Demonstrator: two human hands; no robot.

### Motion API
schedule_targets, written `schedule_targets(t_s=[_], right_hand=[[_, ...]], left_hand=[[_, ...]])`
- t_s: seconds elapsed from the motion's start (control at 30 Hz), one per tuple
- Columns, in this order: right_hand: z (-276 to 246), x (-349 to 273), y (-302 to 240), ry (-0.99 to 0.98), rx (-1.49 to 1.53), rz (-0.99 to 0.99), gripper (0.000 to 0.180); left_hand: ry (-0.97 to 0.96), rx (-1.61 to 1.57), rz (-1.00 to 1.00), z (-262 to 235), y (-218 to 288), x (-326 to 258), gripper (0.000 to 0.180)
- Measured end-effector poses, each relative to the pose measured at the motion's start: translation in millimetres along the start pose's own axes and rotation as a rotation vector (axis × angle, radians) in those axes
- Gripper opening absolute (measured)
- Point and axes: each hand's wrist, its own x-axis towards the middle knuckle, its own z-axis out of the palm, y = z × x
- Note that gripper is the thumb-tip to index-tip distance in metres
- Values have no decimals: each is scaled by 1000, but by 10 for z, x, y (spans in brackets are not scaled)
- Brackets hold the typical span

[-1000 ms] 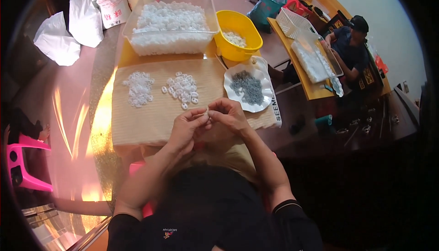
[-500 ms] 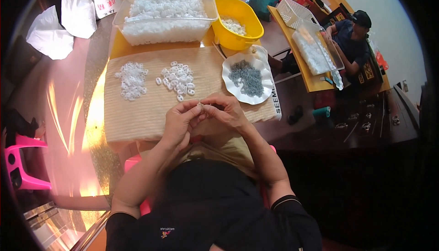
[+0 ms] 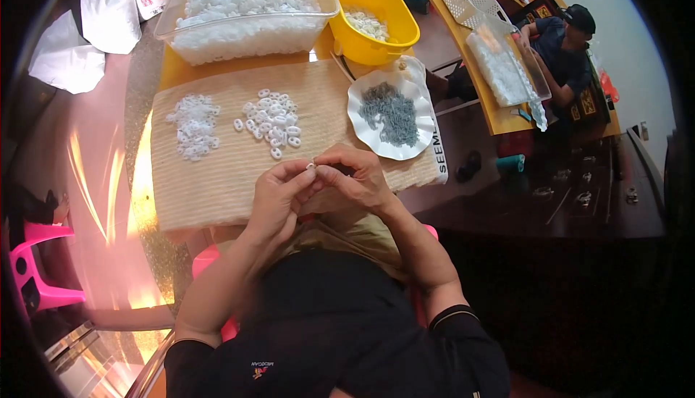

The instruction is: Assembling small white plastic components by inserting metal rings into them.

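Observation:
Close together over the near edge of the cloth, my two hands meet at the fingertips. My left hand [image 3: 276,189] pinches a small white plastic piece [image 3: 310,167] between thumb and forefinger. My right hand [image 3: 360,178] is closed, thumb and forefinger pressed against that same piece; anything else in its fingers is too small to make out. Beyond them lies a loose pile of white oval pieces with two holes [image 3: 272,118]. Left of it is a pile of small translucent white pieces [image 3: 194,126]. A wavy-rimmed white plate [image 3: 362,137] holds many tiny grey pieces [image 3: 391,115].
A striped beige cloth [image 3: 210,199] covers the table. At its back stand a clear tub of white pieces [image 3: 250,39] and a yellow basin [image 3: 373,50]. White bags [image 3: 108,18] are at far left, a pink stool [image 3: 43,267] below. Another person [image 3: 565,50] sits at a table on the right.
The whole view has shifted slightly, so the table things appear higher and further left. My hands stay together, and the white piece at the fingertips shows more plainly.

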Motion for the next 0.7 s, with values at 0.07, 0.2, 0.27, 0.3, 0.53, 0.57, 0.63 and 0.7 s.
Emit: schedule_targets(t_s=[0.07,0.2,0.27,0.3,0.53,0.57,0.63,0.7], right_hand=[[9,-2,9,25,13,1,13],[-12,6,27,99,-66,-81,12],[0,10,94,131,-75,-117,13],[7,16,120,156,-87,-160,14],[-28,58,102,221,-179,-253,15],[-39,56,118,232,-213,-279,16],[-54,47,131,252,-246,-302,16],[-48,38,133,261,-313,-321,18]], left_hand=[[-10,6,-20,13,20,-5,15],[12,28,-69,41,54,-10,13],[2,38,-94,49,62,-4,13],[13,38,-100,50,67,-3,14],[2,-9,-155,37,53,13,14],[2,-2,-164,47,51,12,14],[9,38,-170,87,45,7,13],[33,49,-160,149,53,-7,12]])
